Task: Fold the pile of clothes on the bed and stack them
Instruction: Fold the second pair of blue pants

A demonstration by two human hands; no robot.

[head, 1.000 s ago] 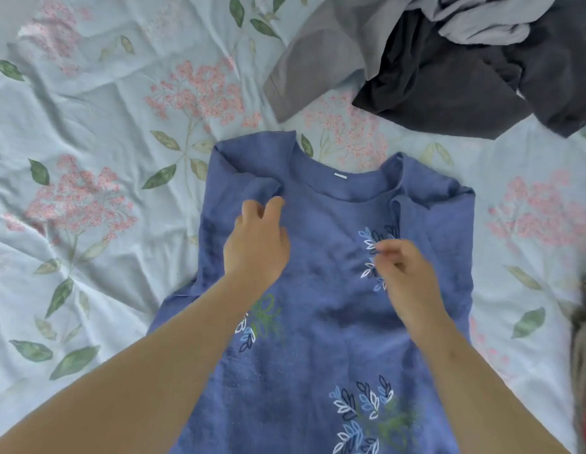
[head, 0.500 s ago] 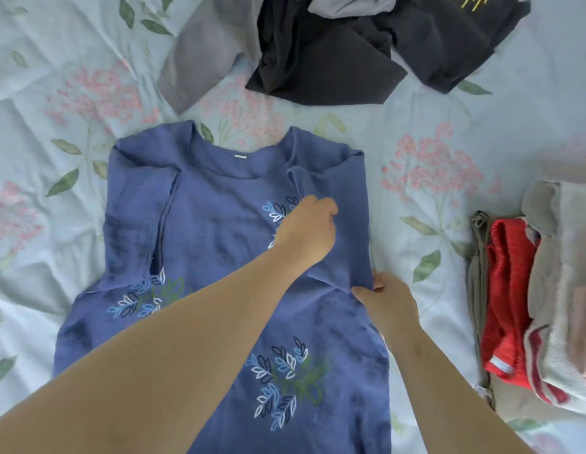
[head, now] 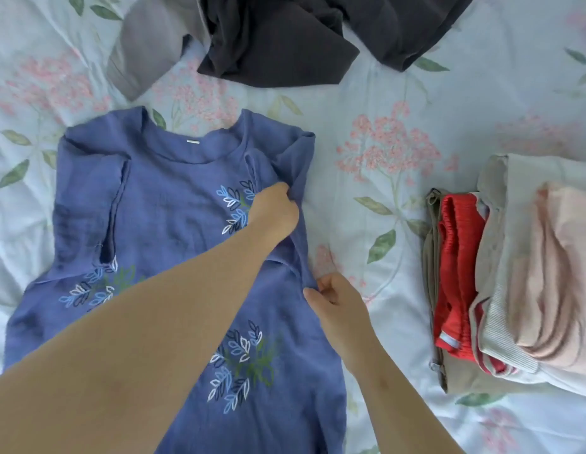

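Note:
A blue top (head: 173,204) with leaf prints lies flat on the bed, neck away from me. Its left sleeve is folded in over the front. My left hand (head: 274,211) reaches across the garment and pinches the fabric of the right sleeve near the armhole. My right hand (head: 334,296) pinches the garment's right side edge lower down. A stack of folded clothes (head: 527,283) sits at the right, with red, olive, white and pale pink pieces. An unfolded pile of dark (head: 285,37) and grey clothes (head: 147,50) lies at the top.
The bed sheet (head: 377,198) is pale blue with pink flowers and green leaves. A strip of bare sheet lies between the blue top and the folded stack.
Both hands moved from the chest of the top to its right side. The left hand crossed over to the right sleeve and the right hand took the side edge. The camera turned right.

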